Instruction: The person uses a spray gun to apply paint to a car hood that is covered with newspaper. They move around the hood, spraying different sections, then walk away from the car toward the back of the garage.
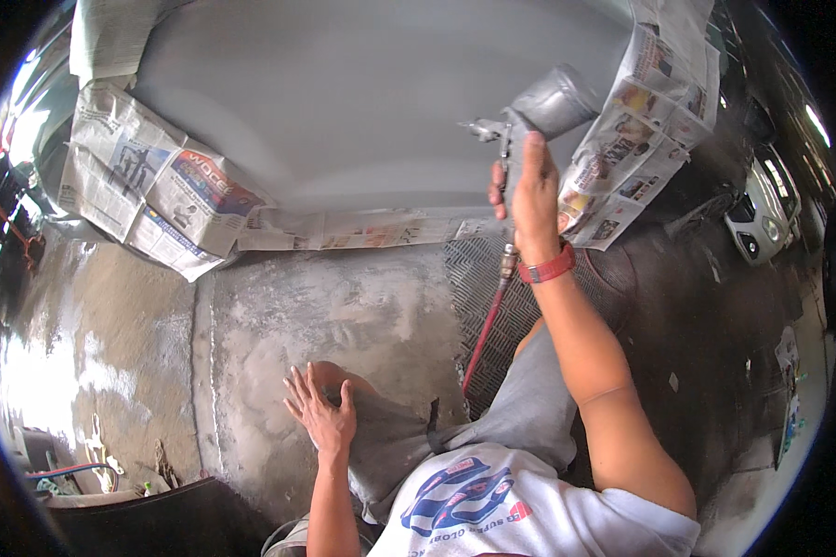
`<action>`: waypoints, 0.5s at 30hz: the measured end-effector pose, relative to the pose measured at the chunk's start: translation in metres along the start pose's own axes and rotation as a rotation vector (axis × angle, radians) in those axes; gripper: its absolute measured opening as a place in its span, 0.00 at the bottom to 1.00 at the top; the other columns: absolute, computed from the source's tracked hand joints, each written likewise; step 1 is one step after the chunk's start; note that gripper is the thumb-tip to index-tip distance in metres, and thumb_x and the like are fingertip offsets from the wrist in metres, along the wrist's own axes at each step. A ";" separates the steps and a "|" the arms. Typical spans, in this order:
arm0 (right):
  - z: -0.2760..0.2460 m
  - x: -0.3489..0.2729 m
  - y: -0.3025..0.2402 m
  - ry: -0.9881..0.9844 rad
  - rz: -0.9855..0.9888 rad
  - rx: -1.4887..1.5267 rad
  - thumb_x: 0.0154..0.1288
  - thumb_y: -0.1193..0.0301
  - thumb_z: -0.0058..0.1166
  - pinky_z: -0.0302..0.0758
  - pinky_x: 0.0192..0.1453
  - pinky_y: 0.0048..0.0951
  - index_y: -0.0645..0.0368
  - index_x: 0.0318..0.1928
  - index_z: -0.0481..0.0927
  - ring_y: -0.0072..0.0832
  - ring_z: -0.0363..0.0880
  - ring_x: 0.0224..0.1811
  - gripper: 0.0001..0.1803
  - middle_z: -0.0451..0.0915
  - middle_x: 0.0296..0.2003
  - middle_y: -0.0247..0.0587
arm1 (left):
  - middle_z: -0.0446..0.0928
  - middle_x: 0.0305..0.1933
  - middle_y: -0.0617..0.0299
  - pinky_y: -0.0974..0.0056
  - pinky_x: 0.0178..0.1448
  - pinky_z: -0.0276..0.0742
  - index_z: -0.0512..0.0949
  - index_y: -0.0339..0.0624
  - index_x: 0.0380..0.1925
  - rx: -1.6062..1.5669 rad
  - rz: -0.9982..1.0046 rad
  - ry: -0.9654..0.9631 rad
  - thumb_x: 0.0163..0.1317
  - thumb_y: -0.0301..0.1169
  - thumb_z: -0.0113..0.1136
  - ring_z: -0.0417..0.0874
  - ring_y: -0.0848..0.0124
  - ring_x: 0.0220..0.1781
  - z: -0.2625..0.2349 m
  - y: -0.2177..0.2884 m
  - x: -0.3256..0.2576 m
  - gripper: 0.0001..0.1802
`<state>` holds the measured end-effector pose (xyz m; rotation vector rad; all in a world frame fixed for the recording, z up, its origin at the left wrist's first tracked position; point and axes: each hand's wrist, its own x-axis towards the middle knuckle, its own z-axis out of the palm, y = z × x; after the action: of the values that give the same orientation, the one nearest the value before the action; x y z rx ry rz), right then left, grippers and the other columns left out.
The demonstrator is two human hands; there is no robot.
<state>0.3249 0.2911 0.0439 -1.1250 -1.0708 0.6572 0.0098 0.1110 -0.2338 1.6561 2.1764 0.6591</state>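
Observation:
My right hand [531,200] is wrapped round the handle of a metal spray gun [508,139], raised in front of a grey-coated car panel [344,102]. A silver paint cup [559,100] sits on the gun, tilted to the right, and the nozzle points left. From the bottom of the handle a red air hose [486,339] runs down toward the floor. Lower left, my left hand [325,408] holds nothing, its fingers spread just above my bent knee. Newspaper masking [172,190] covers the panel's left edge, and more newspaper [636,139] hangs along its right edge.
A strip of newspaper [362,230] borders the panel's lower edge. Underfoot are a wet-looking concrete floor [279,306] and a dark patterned mat [478,278]. A white car [760,218] stands at the far right. A dark curved panel [149,515] lies at the lower left.

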 end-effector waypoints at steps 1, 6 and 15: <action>0.013 -0.002 0.004 -0.027 -0.015 -0.010 0.83 0.40 0.36 0.64 0.14 0.19 0.58 0.50 0.75 0.20 0.73 0.17 0.31 0.74 0.24 0.33 | 0.50 0.87 0.48 0.37 0.87 0.34 0.61 0.50 0.80 -0.001 -0.001 0.002 0.68 0.56 0.63 0.43 0.47 0.89 0.000 0.000 0.000 0.46; 0.077 -0.021 0.001 -0.218 -0.054 0.024 0.84 0.45 0.41 0.67 0.16 0.17 0.53 0.69 0.73 0.13 0.70 0.17 0.30 0.75 0.23 0.28 | 0.51 0.87 0.48 0.37 0.87 0.33 0.61 0.50 0.80 -0.022 -0.012 0.002 0.68 0.57 0.62 0.43 0.46 0.89 -0.003 0.000 -0.001 0.46; 0.127 -0.013 -0.014 -0.385 -0.012 0.174 0.83 0.41 0.37 0.67 0.14 0.18 0.60 0.57 0.76 0.16 0.74 0.18 0.33 0.76 0.23 0.32 | 0.51 0.87 0.49 0.37 0.87 0.33 0.61 0.52 0.80 -0.011 -0.027 -0.004 0.69 0.57 0.61 0.43 0.47 0.89 -0.007 -0.001 -0.003 0.44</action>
<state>0.2022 0.3244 0.0595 -0.8592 -1.3150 0.9645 0.0062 0.1072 -0.2282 1.6185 2.1846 0.6590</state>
